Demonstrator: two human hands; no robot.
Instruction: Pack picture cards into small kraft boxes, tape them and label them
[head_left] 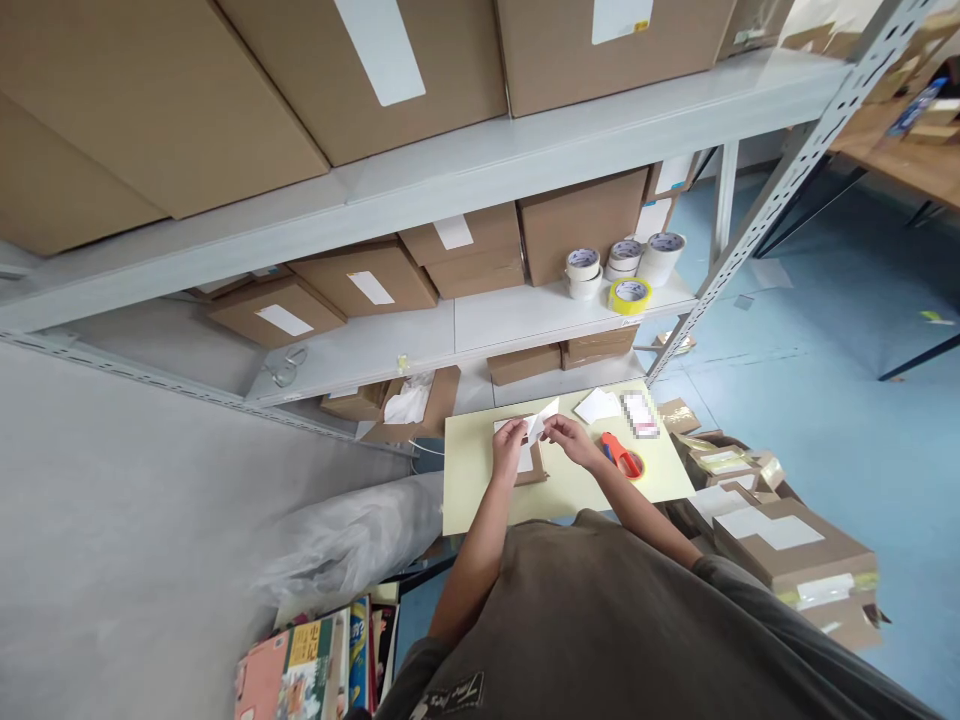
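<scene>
A small white paper sheet [544, 417], perhaps a label, is pinched between my two hands above the pale yellow table [469, 490]. My left hand [510, 447] is closed on its left part, and my right hand [568, 438] grips its right edge. Under my hands lies a flat cardboard box [534, 474] with a white patch on top. To the right of my right hand rests a red tape dispenser [619, 453] with blue parts and a roll of tape. Behind it are some loose white slips [598, 405] and a blurred-out white and pink item [640, 414].
A metal shelf rack [420, 345] stands over the table's far side, with cardboard boxes [360, 290] and several tape rolls [630, 293]. Opened cartons [795, 545] are piled on the floor at right. At left are plastic wrap [352, 530] and books [307, 660].
</scene>
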